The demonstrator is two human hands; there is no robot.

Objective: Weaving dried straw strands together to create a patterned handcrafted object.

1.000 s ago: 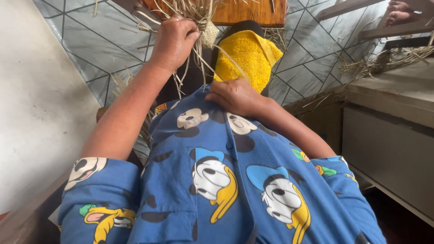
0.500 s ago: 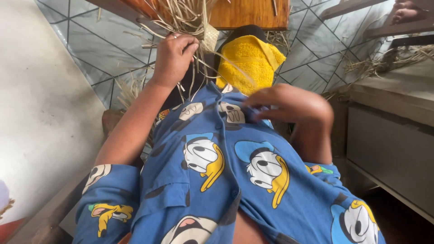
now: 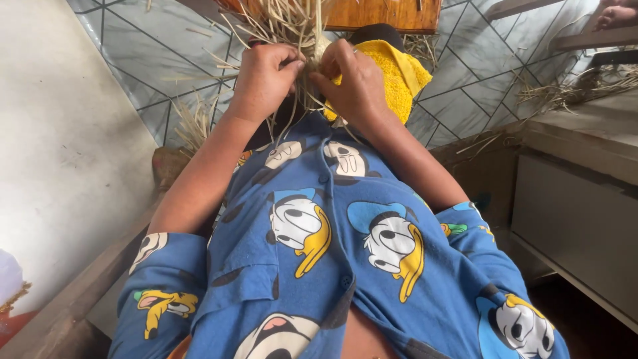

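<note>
A: From the head camera, how many hands are working?

B: Two. The left hand and the right hand are meeting just above the chest, both curling their fingers in and pinching the bundle of pale, dry straw-like fibre strands. The thumbs are pressing against the strands where they gather into a knot between the two hands.

A: Where is that bundle sitting?

B: It is fanning out above and beyond both hands, thin, stiff and splintery, with a few strands trailing down under the left hand.

A: Anything behind the hands?

B: One folded yellow terry cloth, soft and nubby, is lying just beyond the right hand. One orange-brown wooden board is running across the top, further out than the cloth.

A: And around them?

B: More loose straw scraps are lying well off to the right of the right hand, on a grey ledge. Grey wall tiles with dark diagonal lines are spreading out beyond the left hand.

A: What is nearest the camera?

B: One blue button shirt with cartoon duck faces, smooth cotton, is covering the chest below both hands.
</note>
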